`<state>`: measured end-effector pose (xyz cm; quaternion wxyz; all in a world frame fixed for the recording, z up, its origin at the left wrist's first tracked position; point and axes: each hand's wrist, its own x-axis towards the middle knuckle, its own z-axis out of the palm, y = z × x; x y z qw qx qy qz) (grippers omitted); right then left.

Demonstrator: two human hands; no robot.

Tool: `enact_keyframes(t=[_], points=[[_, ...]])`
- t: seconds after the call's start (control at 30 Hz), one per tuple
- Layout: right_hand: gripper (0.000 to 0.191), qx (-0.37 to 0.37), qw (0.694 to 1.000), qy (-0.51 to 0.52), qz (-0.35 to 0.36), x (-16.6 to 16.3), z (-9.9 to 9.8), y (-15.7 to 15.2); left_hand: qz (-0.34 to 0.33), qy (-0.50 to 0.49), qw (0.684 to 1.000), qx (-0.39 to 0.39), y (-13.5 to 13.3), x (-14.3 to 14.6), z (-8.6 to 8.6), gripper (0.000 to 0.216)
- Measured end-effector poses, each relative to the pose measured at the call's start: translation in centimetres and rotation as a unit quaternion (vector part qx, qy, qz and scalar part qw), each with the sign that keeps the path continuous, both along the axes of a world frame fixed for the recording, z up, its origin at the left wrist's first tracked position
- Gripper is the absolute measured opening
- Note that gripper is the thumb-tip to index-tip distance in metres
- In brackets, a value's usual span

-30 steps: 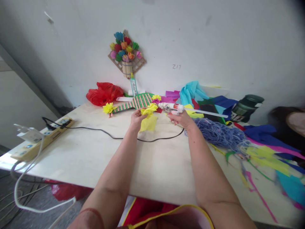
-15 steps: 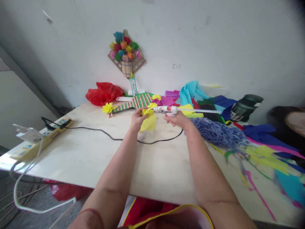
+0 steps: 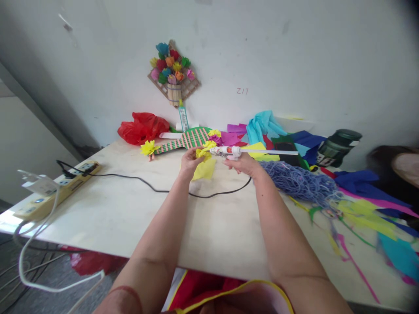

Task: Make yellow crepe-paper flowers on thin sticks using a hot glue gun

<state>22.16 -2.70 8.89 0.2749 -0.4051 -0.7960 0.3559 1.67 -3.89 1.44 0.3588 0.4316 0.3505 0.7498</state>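
Observation:
My left hand (image 3: 189, 162) is closed on a crumpled yellow paper flower (image 3: 203, 153) held above a flat yellow sheet (image 3: 204, 170). A white glue gun (image 3: 225, 151) is gripped in my right hand (image 3: 242, 164), its nozzle pointing left and touching the flower. A long glue stick (image 3: 271, 152) juts out of the gun to the right. Both hands hover over the far middle of the pale table (image 3: 131, 209).
A green striped paddle-shaped craft (image 3: 186, 140) with yellow flowers lies behind, by a red bag (image 3: 142, 127). A black cord (image 3: 137, 179) runs to a power strip (image 3: 52, 192) at left. Coloured paper scraps (image 3: 366, 205), purple strands (image 3: 301, 181) and a dark jar (image 3: 338, 147) crowd the right.
My right hand has swung the glue gun leftward until its nozzle reaches the yellow flower. My left hand has stayed nearly in place.

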Motion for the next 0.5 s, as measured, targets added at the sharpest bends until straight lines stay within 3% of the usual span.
enact_keyframes(t=[0.5], points=[[0.027,0.036,0.997,-0.059,-0.022,-0.40,-0.47,0.47,0.000,0.003,1.000,-0.002,0.07,0.12,0.01,0.040]])
